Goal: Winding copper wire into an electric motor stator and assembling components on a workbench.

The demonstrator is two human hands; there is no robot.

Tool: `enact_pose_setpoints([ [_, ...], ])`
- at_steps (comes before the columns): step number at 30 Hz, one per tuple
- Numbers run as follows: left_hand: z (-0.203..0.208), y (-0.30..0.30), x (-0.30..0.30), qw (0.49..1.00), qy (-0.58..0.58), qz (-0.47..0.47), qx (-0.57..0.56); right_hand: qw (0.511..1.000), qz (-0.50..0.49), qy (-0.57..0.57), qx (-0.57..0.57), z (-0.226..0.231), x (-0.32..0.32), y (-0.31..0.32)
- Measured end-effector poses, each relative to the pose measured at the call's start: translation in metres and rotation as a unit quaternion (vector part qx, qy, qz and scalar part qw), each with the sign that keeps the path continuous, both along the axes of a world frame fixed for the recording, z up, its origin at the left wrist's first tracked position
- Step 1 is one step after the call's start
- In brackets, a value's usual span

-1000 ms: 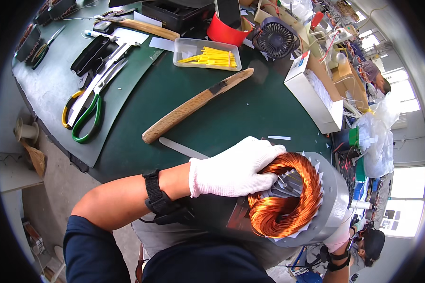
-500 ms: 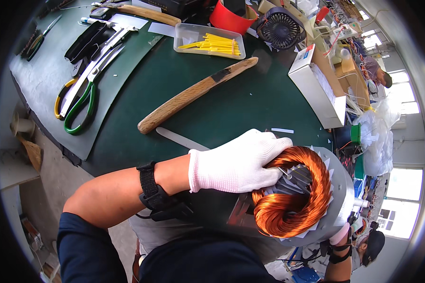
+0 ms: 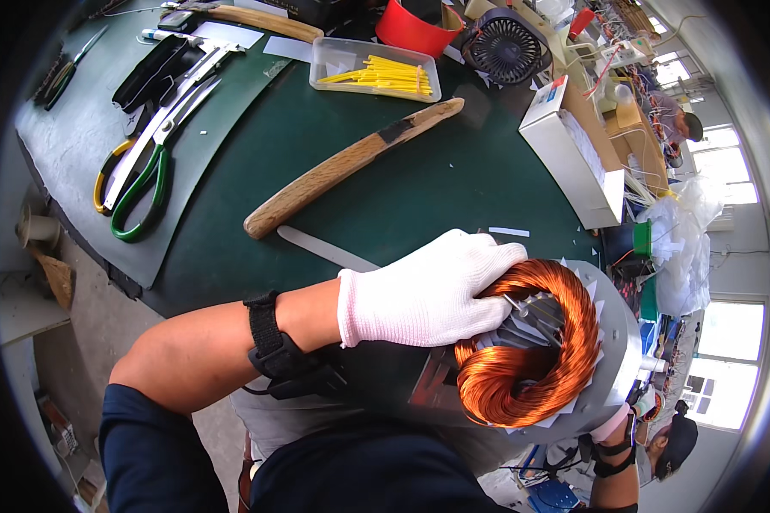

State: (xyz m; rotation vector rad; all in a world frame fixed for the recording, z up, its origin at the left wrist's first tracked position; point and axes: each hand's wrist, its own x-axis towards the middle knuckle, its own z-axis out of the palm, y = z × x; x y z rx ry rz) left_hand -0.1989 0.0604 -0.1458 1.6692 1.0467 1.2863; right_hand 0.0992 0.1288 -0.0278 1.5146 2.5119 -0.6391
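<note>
Your gloved left hand (image 3: pixel 423 295) lies curled over the copper-wound stator (image 3: pixel 530 350) at the green mat's (image 3: pixel 419 188) near edge, while your right hand (image 3: pixel 614 423) beneath it is too hidden to judge.

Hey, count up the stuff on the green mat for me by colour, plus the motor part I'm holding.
Copper: 1, the winding under the gloved left hand
Yellow: 1, the tray of yellow strips
Green: 1, the green-handled shears
Wood brown: 1, the long wooden stick
Red: 1, the red container
Black: 1, the small fan
White: 1, the white box
Total: 7
</note>
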Motion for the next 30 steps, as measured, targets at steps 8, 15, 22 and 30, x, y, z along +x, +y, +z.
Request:
enact_pose_setpoints([
  [8,-0.003,-0.001,-0.001,1.000,-0.018,-0.003,-0.016,0.999,0.036,-0.023,0.009,-0.008,0.005,0.007],
  [15,-0.004,0.001,0.000,0.999,-0.029,0.003,0.017,0.996,0.056,-0.057,0.038,0.021,0.069,-0.001],
  [22,-0.003,0.002,0.005,0.999,0.012,0.038,0.034,0.963,0.095,-0.249,0.025,0.044,0.039,-0.001],
  [30,-0.001,0.002,0.001,1.000,-0.002,0.002,0.008,0.966,0.102,-0.237,0.012,0.020,-0.041,-0.001],
])
